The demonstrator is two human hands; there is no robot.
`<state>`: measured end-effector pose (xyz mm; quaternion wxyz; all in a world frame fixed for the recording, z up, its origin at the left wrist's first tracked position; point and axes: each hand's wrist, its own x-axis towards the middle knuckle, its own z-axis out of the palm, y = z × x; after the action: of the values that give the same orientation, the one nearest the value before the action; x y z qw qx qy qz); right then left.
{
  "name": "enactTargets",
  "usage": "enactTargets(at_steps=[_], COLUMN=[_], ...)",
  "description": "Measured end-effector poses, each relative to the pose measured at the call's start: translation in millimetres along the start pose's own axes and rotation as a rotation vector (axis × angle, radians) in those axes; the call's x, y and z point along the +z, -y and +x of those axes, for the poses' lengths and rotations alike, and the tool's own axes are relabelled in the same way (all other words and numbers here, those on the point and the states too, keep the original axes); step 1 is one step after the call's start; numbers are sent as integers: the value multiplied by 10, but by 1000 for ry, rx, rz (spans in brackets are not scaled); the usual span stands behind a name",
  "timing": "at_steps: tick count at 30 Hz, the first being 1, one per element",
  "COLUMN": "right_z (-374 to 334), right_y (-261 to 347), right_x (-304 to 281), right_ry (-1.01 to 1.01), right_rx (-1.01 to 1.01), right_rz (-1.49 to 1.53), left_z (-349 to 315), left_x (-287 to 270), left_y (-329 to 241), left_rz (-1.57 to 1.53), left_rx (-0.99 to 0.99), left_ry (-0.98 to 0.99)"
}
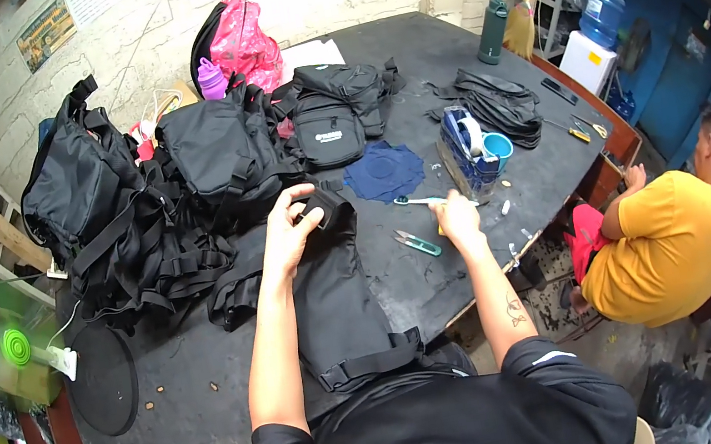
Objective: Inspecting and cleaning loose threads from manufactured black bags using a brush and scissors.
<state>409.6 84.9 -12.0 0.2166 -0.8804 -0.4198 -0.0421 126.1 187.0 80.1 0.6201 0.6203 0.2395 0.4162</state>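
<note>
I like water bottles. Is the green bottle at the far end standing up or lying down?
Standing up. The green bottle sits upright on the dark table, cap on top, beside a broom.

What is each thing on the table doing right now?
left hand: gripping the black bag's top
black bag: lying flat
right hand: resting on the table beside a toothbrush
toothbrush: lying flat
green bottle: upright, capped
thread snips: lying untouched

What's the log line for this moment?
left hand: grips black bag top | right hand: on toothbrush | snips: idle on table
</note>
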Motion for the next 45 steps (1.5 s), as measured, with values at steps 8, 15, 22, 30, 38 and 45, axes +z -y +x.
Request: enactTargets(at_steps=[8,15,22,30,38,45], right_z=[-132,-275,-531,-760,-842,-806], right_y=[-153,679,1597,1945,1950,1948], right_x=[-257,-465,-629,-541,-602,-565], right_ry=[429,494,312,35,268,-106], right_rx=[50,-170,-522,-494,-234,-582], right_rz=[-94,1324,1383,1001,1258,915], left_z=[13,89,69,19,-27,-15], left_x=[-207,49,118,81,37,60], left_y=[195,117,46,46,83,90], left_rz=[-82,-571,-635,-818,-832,-870], left_rx=[133,291,238,217,184,196], left_ry=[-253,-226,-188,-106,-99,-39])
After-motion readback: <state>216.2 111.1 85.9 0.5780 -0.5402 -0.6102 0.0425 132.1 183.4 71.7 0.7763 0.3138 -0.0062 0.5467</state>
